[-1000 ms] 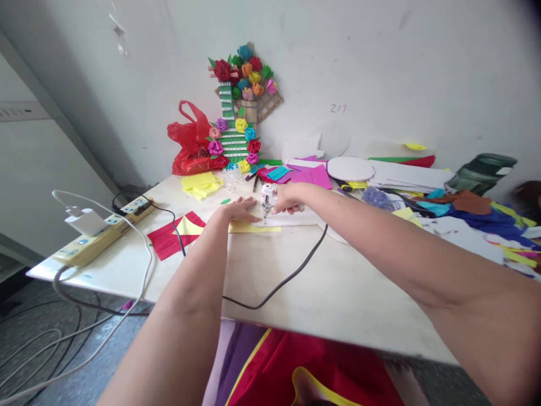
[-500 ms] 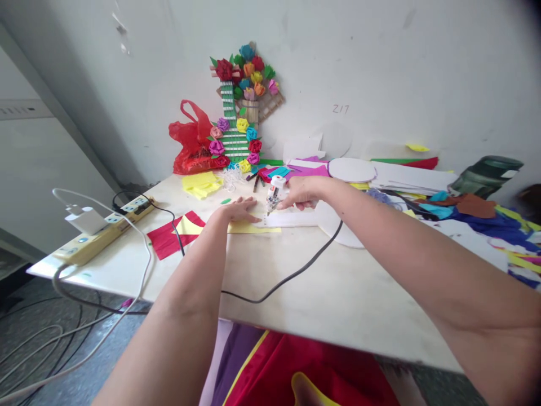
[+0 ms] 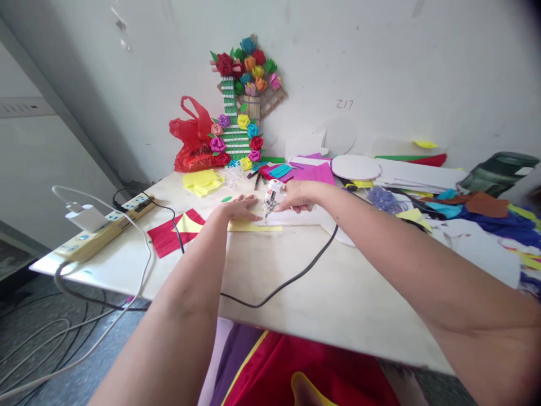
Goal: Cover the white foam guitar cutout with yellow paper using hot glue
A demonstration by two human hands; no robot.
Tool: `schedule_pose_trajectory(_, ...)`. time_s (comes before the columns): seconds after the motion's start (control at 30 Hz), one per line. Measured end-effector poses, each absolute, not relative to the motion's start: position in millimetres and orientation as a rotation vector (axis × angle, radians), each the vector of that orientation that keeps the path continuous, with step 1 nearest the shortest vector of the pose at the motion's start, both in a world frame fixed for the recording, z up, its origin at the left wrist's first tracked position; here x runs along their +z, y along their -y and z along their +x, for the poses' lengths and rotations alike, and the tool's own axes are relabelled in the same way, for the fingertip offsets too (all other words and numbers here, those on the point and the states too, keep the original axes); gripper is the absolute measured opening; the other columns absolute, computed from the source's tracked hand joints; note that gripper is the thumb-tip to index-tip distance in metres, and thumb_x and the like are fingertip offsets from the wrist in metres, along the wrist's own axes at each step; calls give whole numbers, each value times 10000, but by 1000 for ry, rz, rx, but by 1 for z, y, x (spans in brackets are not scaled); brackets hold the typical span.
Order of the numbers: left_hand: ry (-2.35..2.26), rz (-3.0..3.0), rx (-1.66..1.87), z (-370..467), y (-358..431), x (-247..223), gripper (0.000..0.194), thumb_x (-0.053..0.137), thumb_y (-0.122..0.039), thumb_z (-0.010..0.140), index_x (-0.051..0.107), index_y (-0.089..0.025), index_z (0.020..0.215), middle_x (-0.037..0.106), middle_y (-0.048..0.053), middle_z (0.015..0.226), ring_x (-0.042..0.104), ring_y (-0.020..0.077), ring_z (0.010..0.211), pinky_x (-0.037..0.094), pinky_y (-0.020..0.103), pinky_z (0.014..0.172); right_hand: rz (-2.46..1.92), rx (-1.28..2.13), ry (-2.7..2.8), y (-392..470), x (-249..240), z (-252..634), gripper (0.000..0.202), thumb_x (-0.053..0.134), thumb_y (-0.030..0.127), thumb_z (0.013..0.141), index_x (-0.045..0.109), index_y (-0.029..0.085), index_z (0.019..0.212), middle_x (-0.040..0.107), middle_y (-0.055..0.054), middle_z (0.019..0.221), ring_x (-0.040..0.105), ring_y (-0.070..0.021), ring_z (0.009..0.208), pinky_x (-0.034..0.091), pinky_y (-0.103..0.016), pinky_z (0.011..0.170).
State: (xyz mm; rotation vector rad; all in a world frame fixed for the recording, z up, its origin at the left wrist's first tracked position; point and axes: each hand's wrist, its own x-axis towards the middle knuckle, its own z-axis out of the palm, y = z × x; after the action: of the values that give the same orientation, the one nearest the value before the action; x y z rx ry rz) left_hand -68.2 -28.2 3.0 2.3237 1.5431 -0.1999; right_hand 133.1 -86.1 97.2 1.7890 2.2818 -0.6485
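My right hand (image 3: 300,195) is wrapped round a white glue gun (image 3: 274,194), its nozzle pointing down at a white cut-out sheet (image 3: 302,217). A black cord (image 3: 291,282) runs from behind my right wrist across the table and under my left forearm. My left hand (image 3: 243,208) lies flat with fingers spread, pressing near the left end of the white sheet. Under and beside that hand is a strip of yellow paper (image 3: 257,228). The nozzle tip is just right of my left thumb. A small green leaf shape (image 3: 226,199) lies beyond the left fingers.
A yellow power strip (image 3: 91,234) with a white charger (image 3: 87,219) lies at the left edge. Red paper (image 3: 169,239) is left of my forearm. Behind stand a red plastic bag (image 3: 190,141) and a paper-flower piece (image 3: 236,129). Scraps and a dark green bottle (image 3: 496,172) are at right.
The glue gun has shifted slightly left along the white sheet, closer to my left thumb. My left hand stays flat in place. The whole view has tilted a little.
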Motion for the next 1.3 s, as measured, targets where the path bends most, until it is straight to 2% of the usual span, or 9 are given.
schedule_pose_trajectory(0.17, -1561, 2339, -212, -69, 26, 0, 986, 429, -775, 591, 133, -326, 1418, 3, -60, 1486, -30, 290, 1351, 98, 453, 1081, 1781, -587, -2280, 87, 98, 130, 336, 621, 446, 716, 542, 133, 813, 552, -7, 534, 452, -93, 370, 385, -234, 386)
schedule_pose_trajectory(0.33, -1557, 2335, -196, -69, 25, -1, 971, 442, -760, 591, 130, -349, 1413, 0, -79, 1485, -27, 288, 1352, 86, 465, 1081, 1772, -528, -2271, 87, 97, 128, 340, 625, 457, 709, 544, 132, 768, 550, -10, 518, 456, -96, 367, 385, -237, 386)
schedule_pose_trajectory(0.53, -1555, 2320, -207, -68, 28, 2, 983, 444, -757, 591, 124, -331, 1417, -4, -73, 1486, -32, 291, 1351, 82, 475, 1079, 1753, -534, -2279, 87, 97, 126, 361, 619, 449, 721, 544, 126, 866, 546, -4, 523, 458, -96, 375, 400, -237, 401)
schedule_pose_trajectory(1.07, -1539, 2321, -183, -72, 19, -5, 991, 452, -769, 564, 114, -375, 1408, -18, -75, 1485, -34, 314, 1346, 91, 493, 1071, 1700, -528, -2231, 86, 99, 117, 485, 615, 426, 736, 510, 101, 1081, 544, 0, 548, 476, -107, 413, 433, -247, 453)
schedule_pose_trajectory(1.3, -1534, 2340, -171, -73, 17, -8, 999, 453, -771, 565, 116, -362, 1412, -3, -62, 1488, -25, 312, 1347, 101, 489, 1072, 1686, -477, -2193, 86, 96, 108, 454, 629, 367, 732, 518, 101, 1082, 562, -18, 592, 474, -105, 422, 439, -253, 469)
